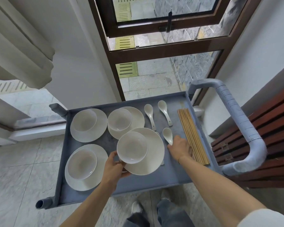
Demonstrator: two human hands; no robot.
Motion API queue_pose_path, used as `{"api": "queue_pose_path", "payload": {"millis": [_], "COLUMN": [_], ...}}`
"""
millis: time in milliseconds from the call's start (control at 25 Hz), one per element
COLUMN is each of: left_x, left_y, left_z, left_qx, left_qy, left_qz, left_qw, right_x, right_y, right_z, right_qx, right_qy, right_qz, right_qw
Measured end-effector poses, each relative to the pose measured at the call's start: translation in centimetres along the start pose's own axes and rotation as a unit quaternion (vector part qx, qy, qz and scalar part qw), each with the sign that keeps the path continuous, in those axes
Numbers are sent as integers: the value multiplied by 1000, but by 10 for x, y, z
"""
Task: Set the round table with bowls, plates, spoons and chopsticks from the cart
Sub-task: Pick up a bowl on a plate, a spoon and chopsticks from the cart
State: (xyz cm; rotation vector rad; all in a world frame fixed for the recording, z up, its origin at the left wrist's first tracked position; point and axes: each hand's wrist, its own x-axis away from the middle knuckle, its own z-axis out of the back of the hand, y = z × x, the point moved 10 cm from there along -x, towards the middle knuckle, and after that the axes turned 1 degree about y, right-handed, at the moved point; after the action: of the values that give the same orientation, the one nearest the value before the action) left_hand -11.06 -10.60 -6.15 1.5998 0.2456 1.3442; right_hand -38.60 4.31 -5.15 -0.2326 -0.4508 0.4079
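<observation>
Two bare forearms reach out over the grey cart (170, 174). Her left hand (115, 166) has its grip closed on the near edge of a white plate (154, 154) with a bowl (132, 147) on it, tilted up above the tray. Beside it, the right hand (180, 149) pinches the handle of a white spoon (167, 135), just left of the bundled chopsticks (192, 135). Three more plate-and-bowl sets (88, 125) and two other spoons (165, 112) lie on the cart.

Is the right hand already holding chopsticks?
No, the right hand is at a white spoon's handle; the chopsticks lie untouched beside it.
</observation>
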Motion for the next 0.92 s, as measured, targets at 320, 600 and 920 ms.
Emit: {"api": "queue_pose_path", "payload": {"millis": [320, 600, 920], "left_x": [-6, -11, -12], "left_y": [15, 24, 27], "left_z": [-15, -27, -19], "left_qx": [20, 16, 15], "left_qy": [-11, -22, -19], "left_qz": [-18, -21, -23], "left_qw": [1000, 999, 999], "right_x": [-8, -9, -7], "right_y": [22, 61, 61], "right_z": [21, 39, 37], "right_qx": [-47, -29, -39], "right_qy": [44, 114, 123], "right_qz": [-33, -79, -88], "right_qw": [997, 990, 988]}}
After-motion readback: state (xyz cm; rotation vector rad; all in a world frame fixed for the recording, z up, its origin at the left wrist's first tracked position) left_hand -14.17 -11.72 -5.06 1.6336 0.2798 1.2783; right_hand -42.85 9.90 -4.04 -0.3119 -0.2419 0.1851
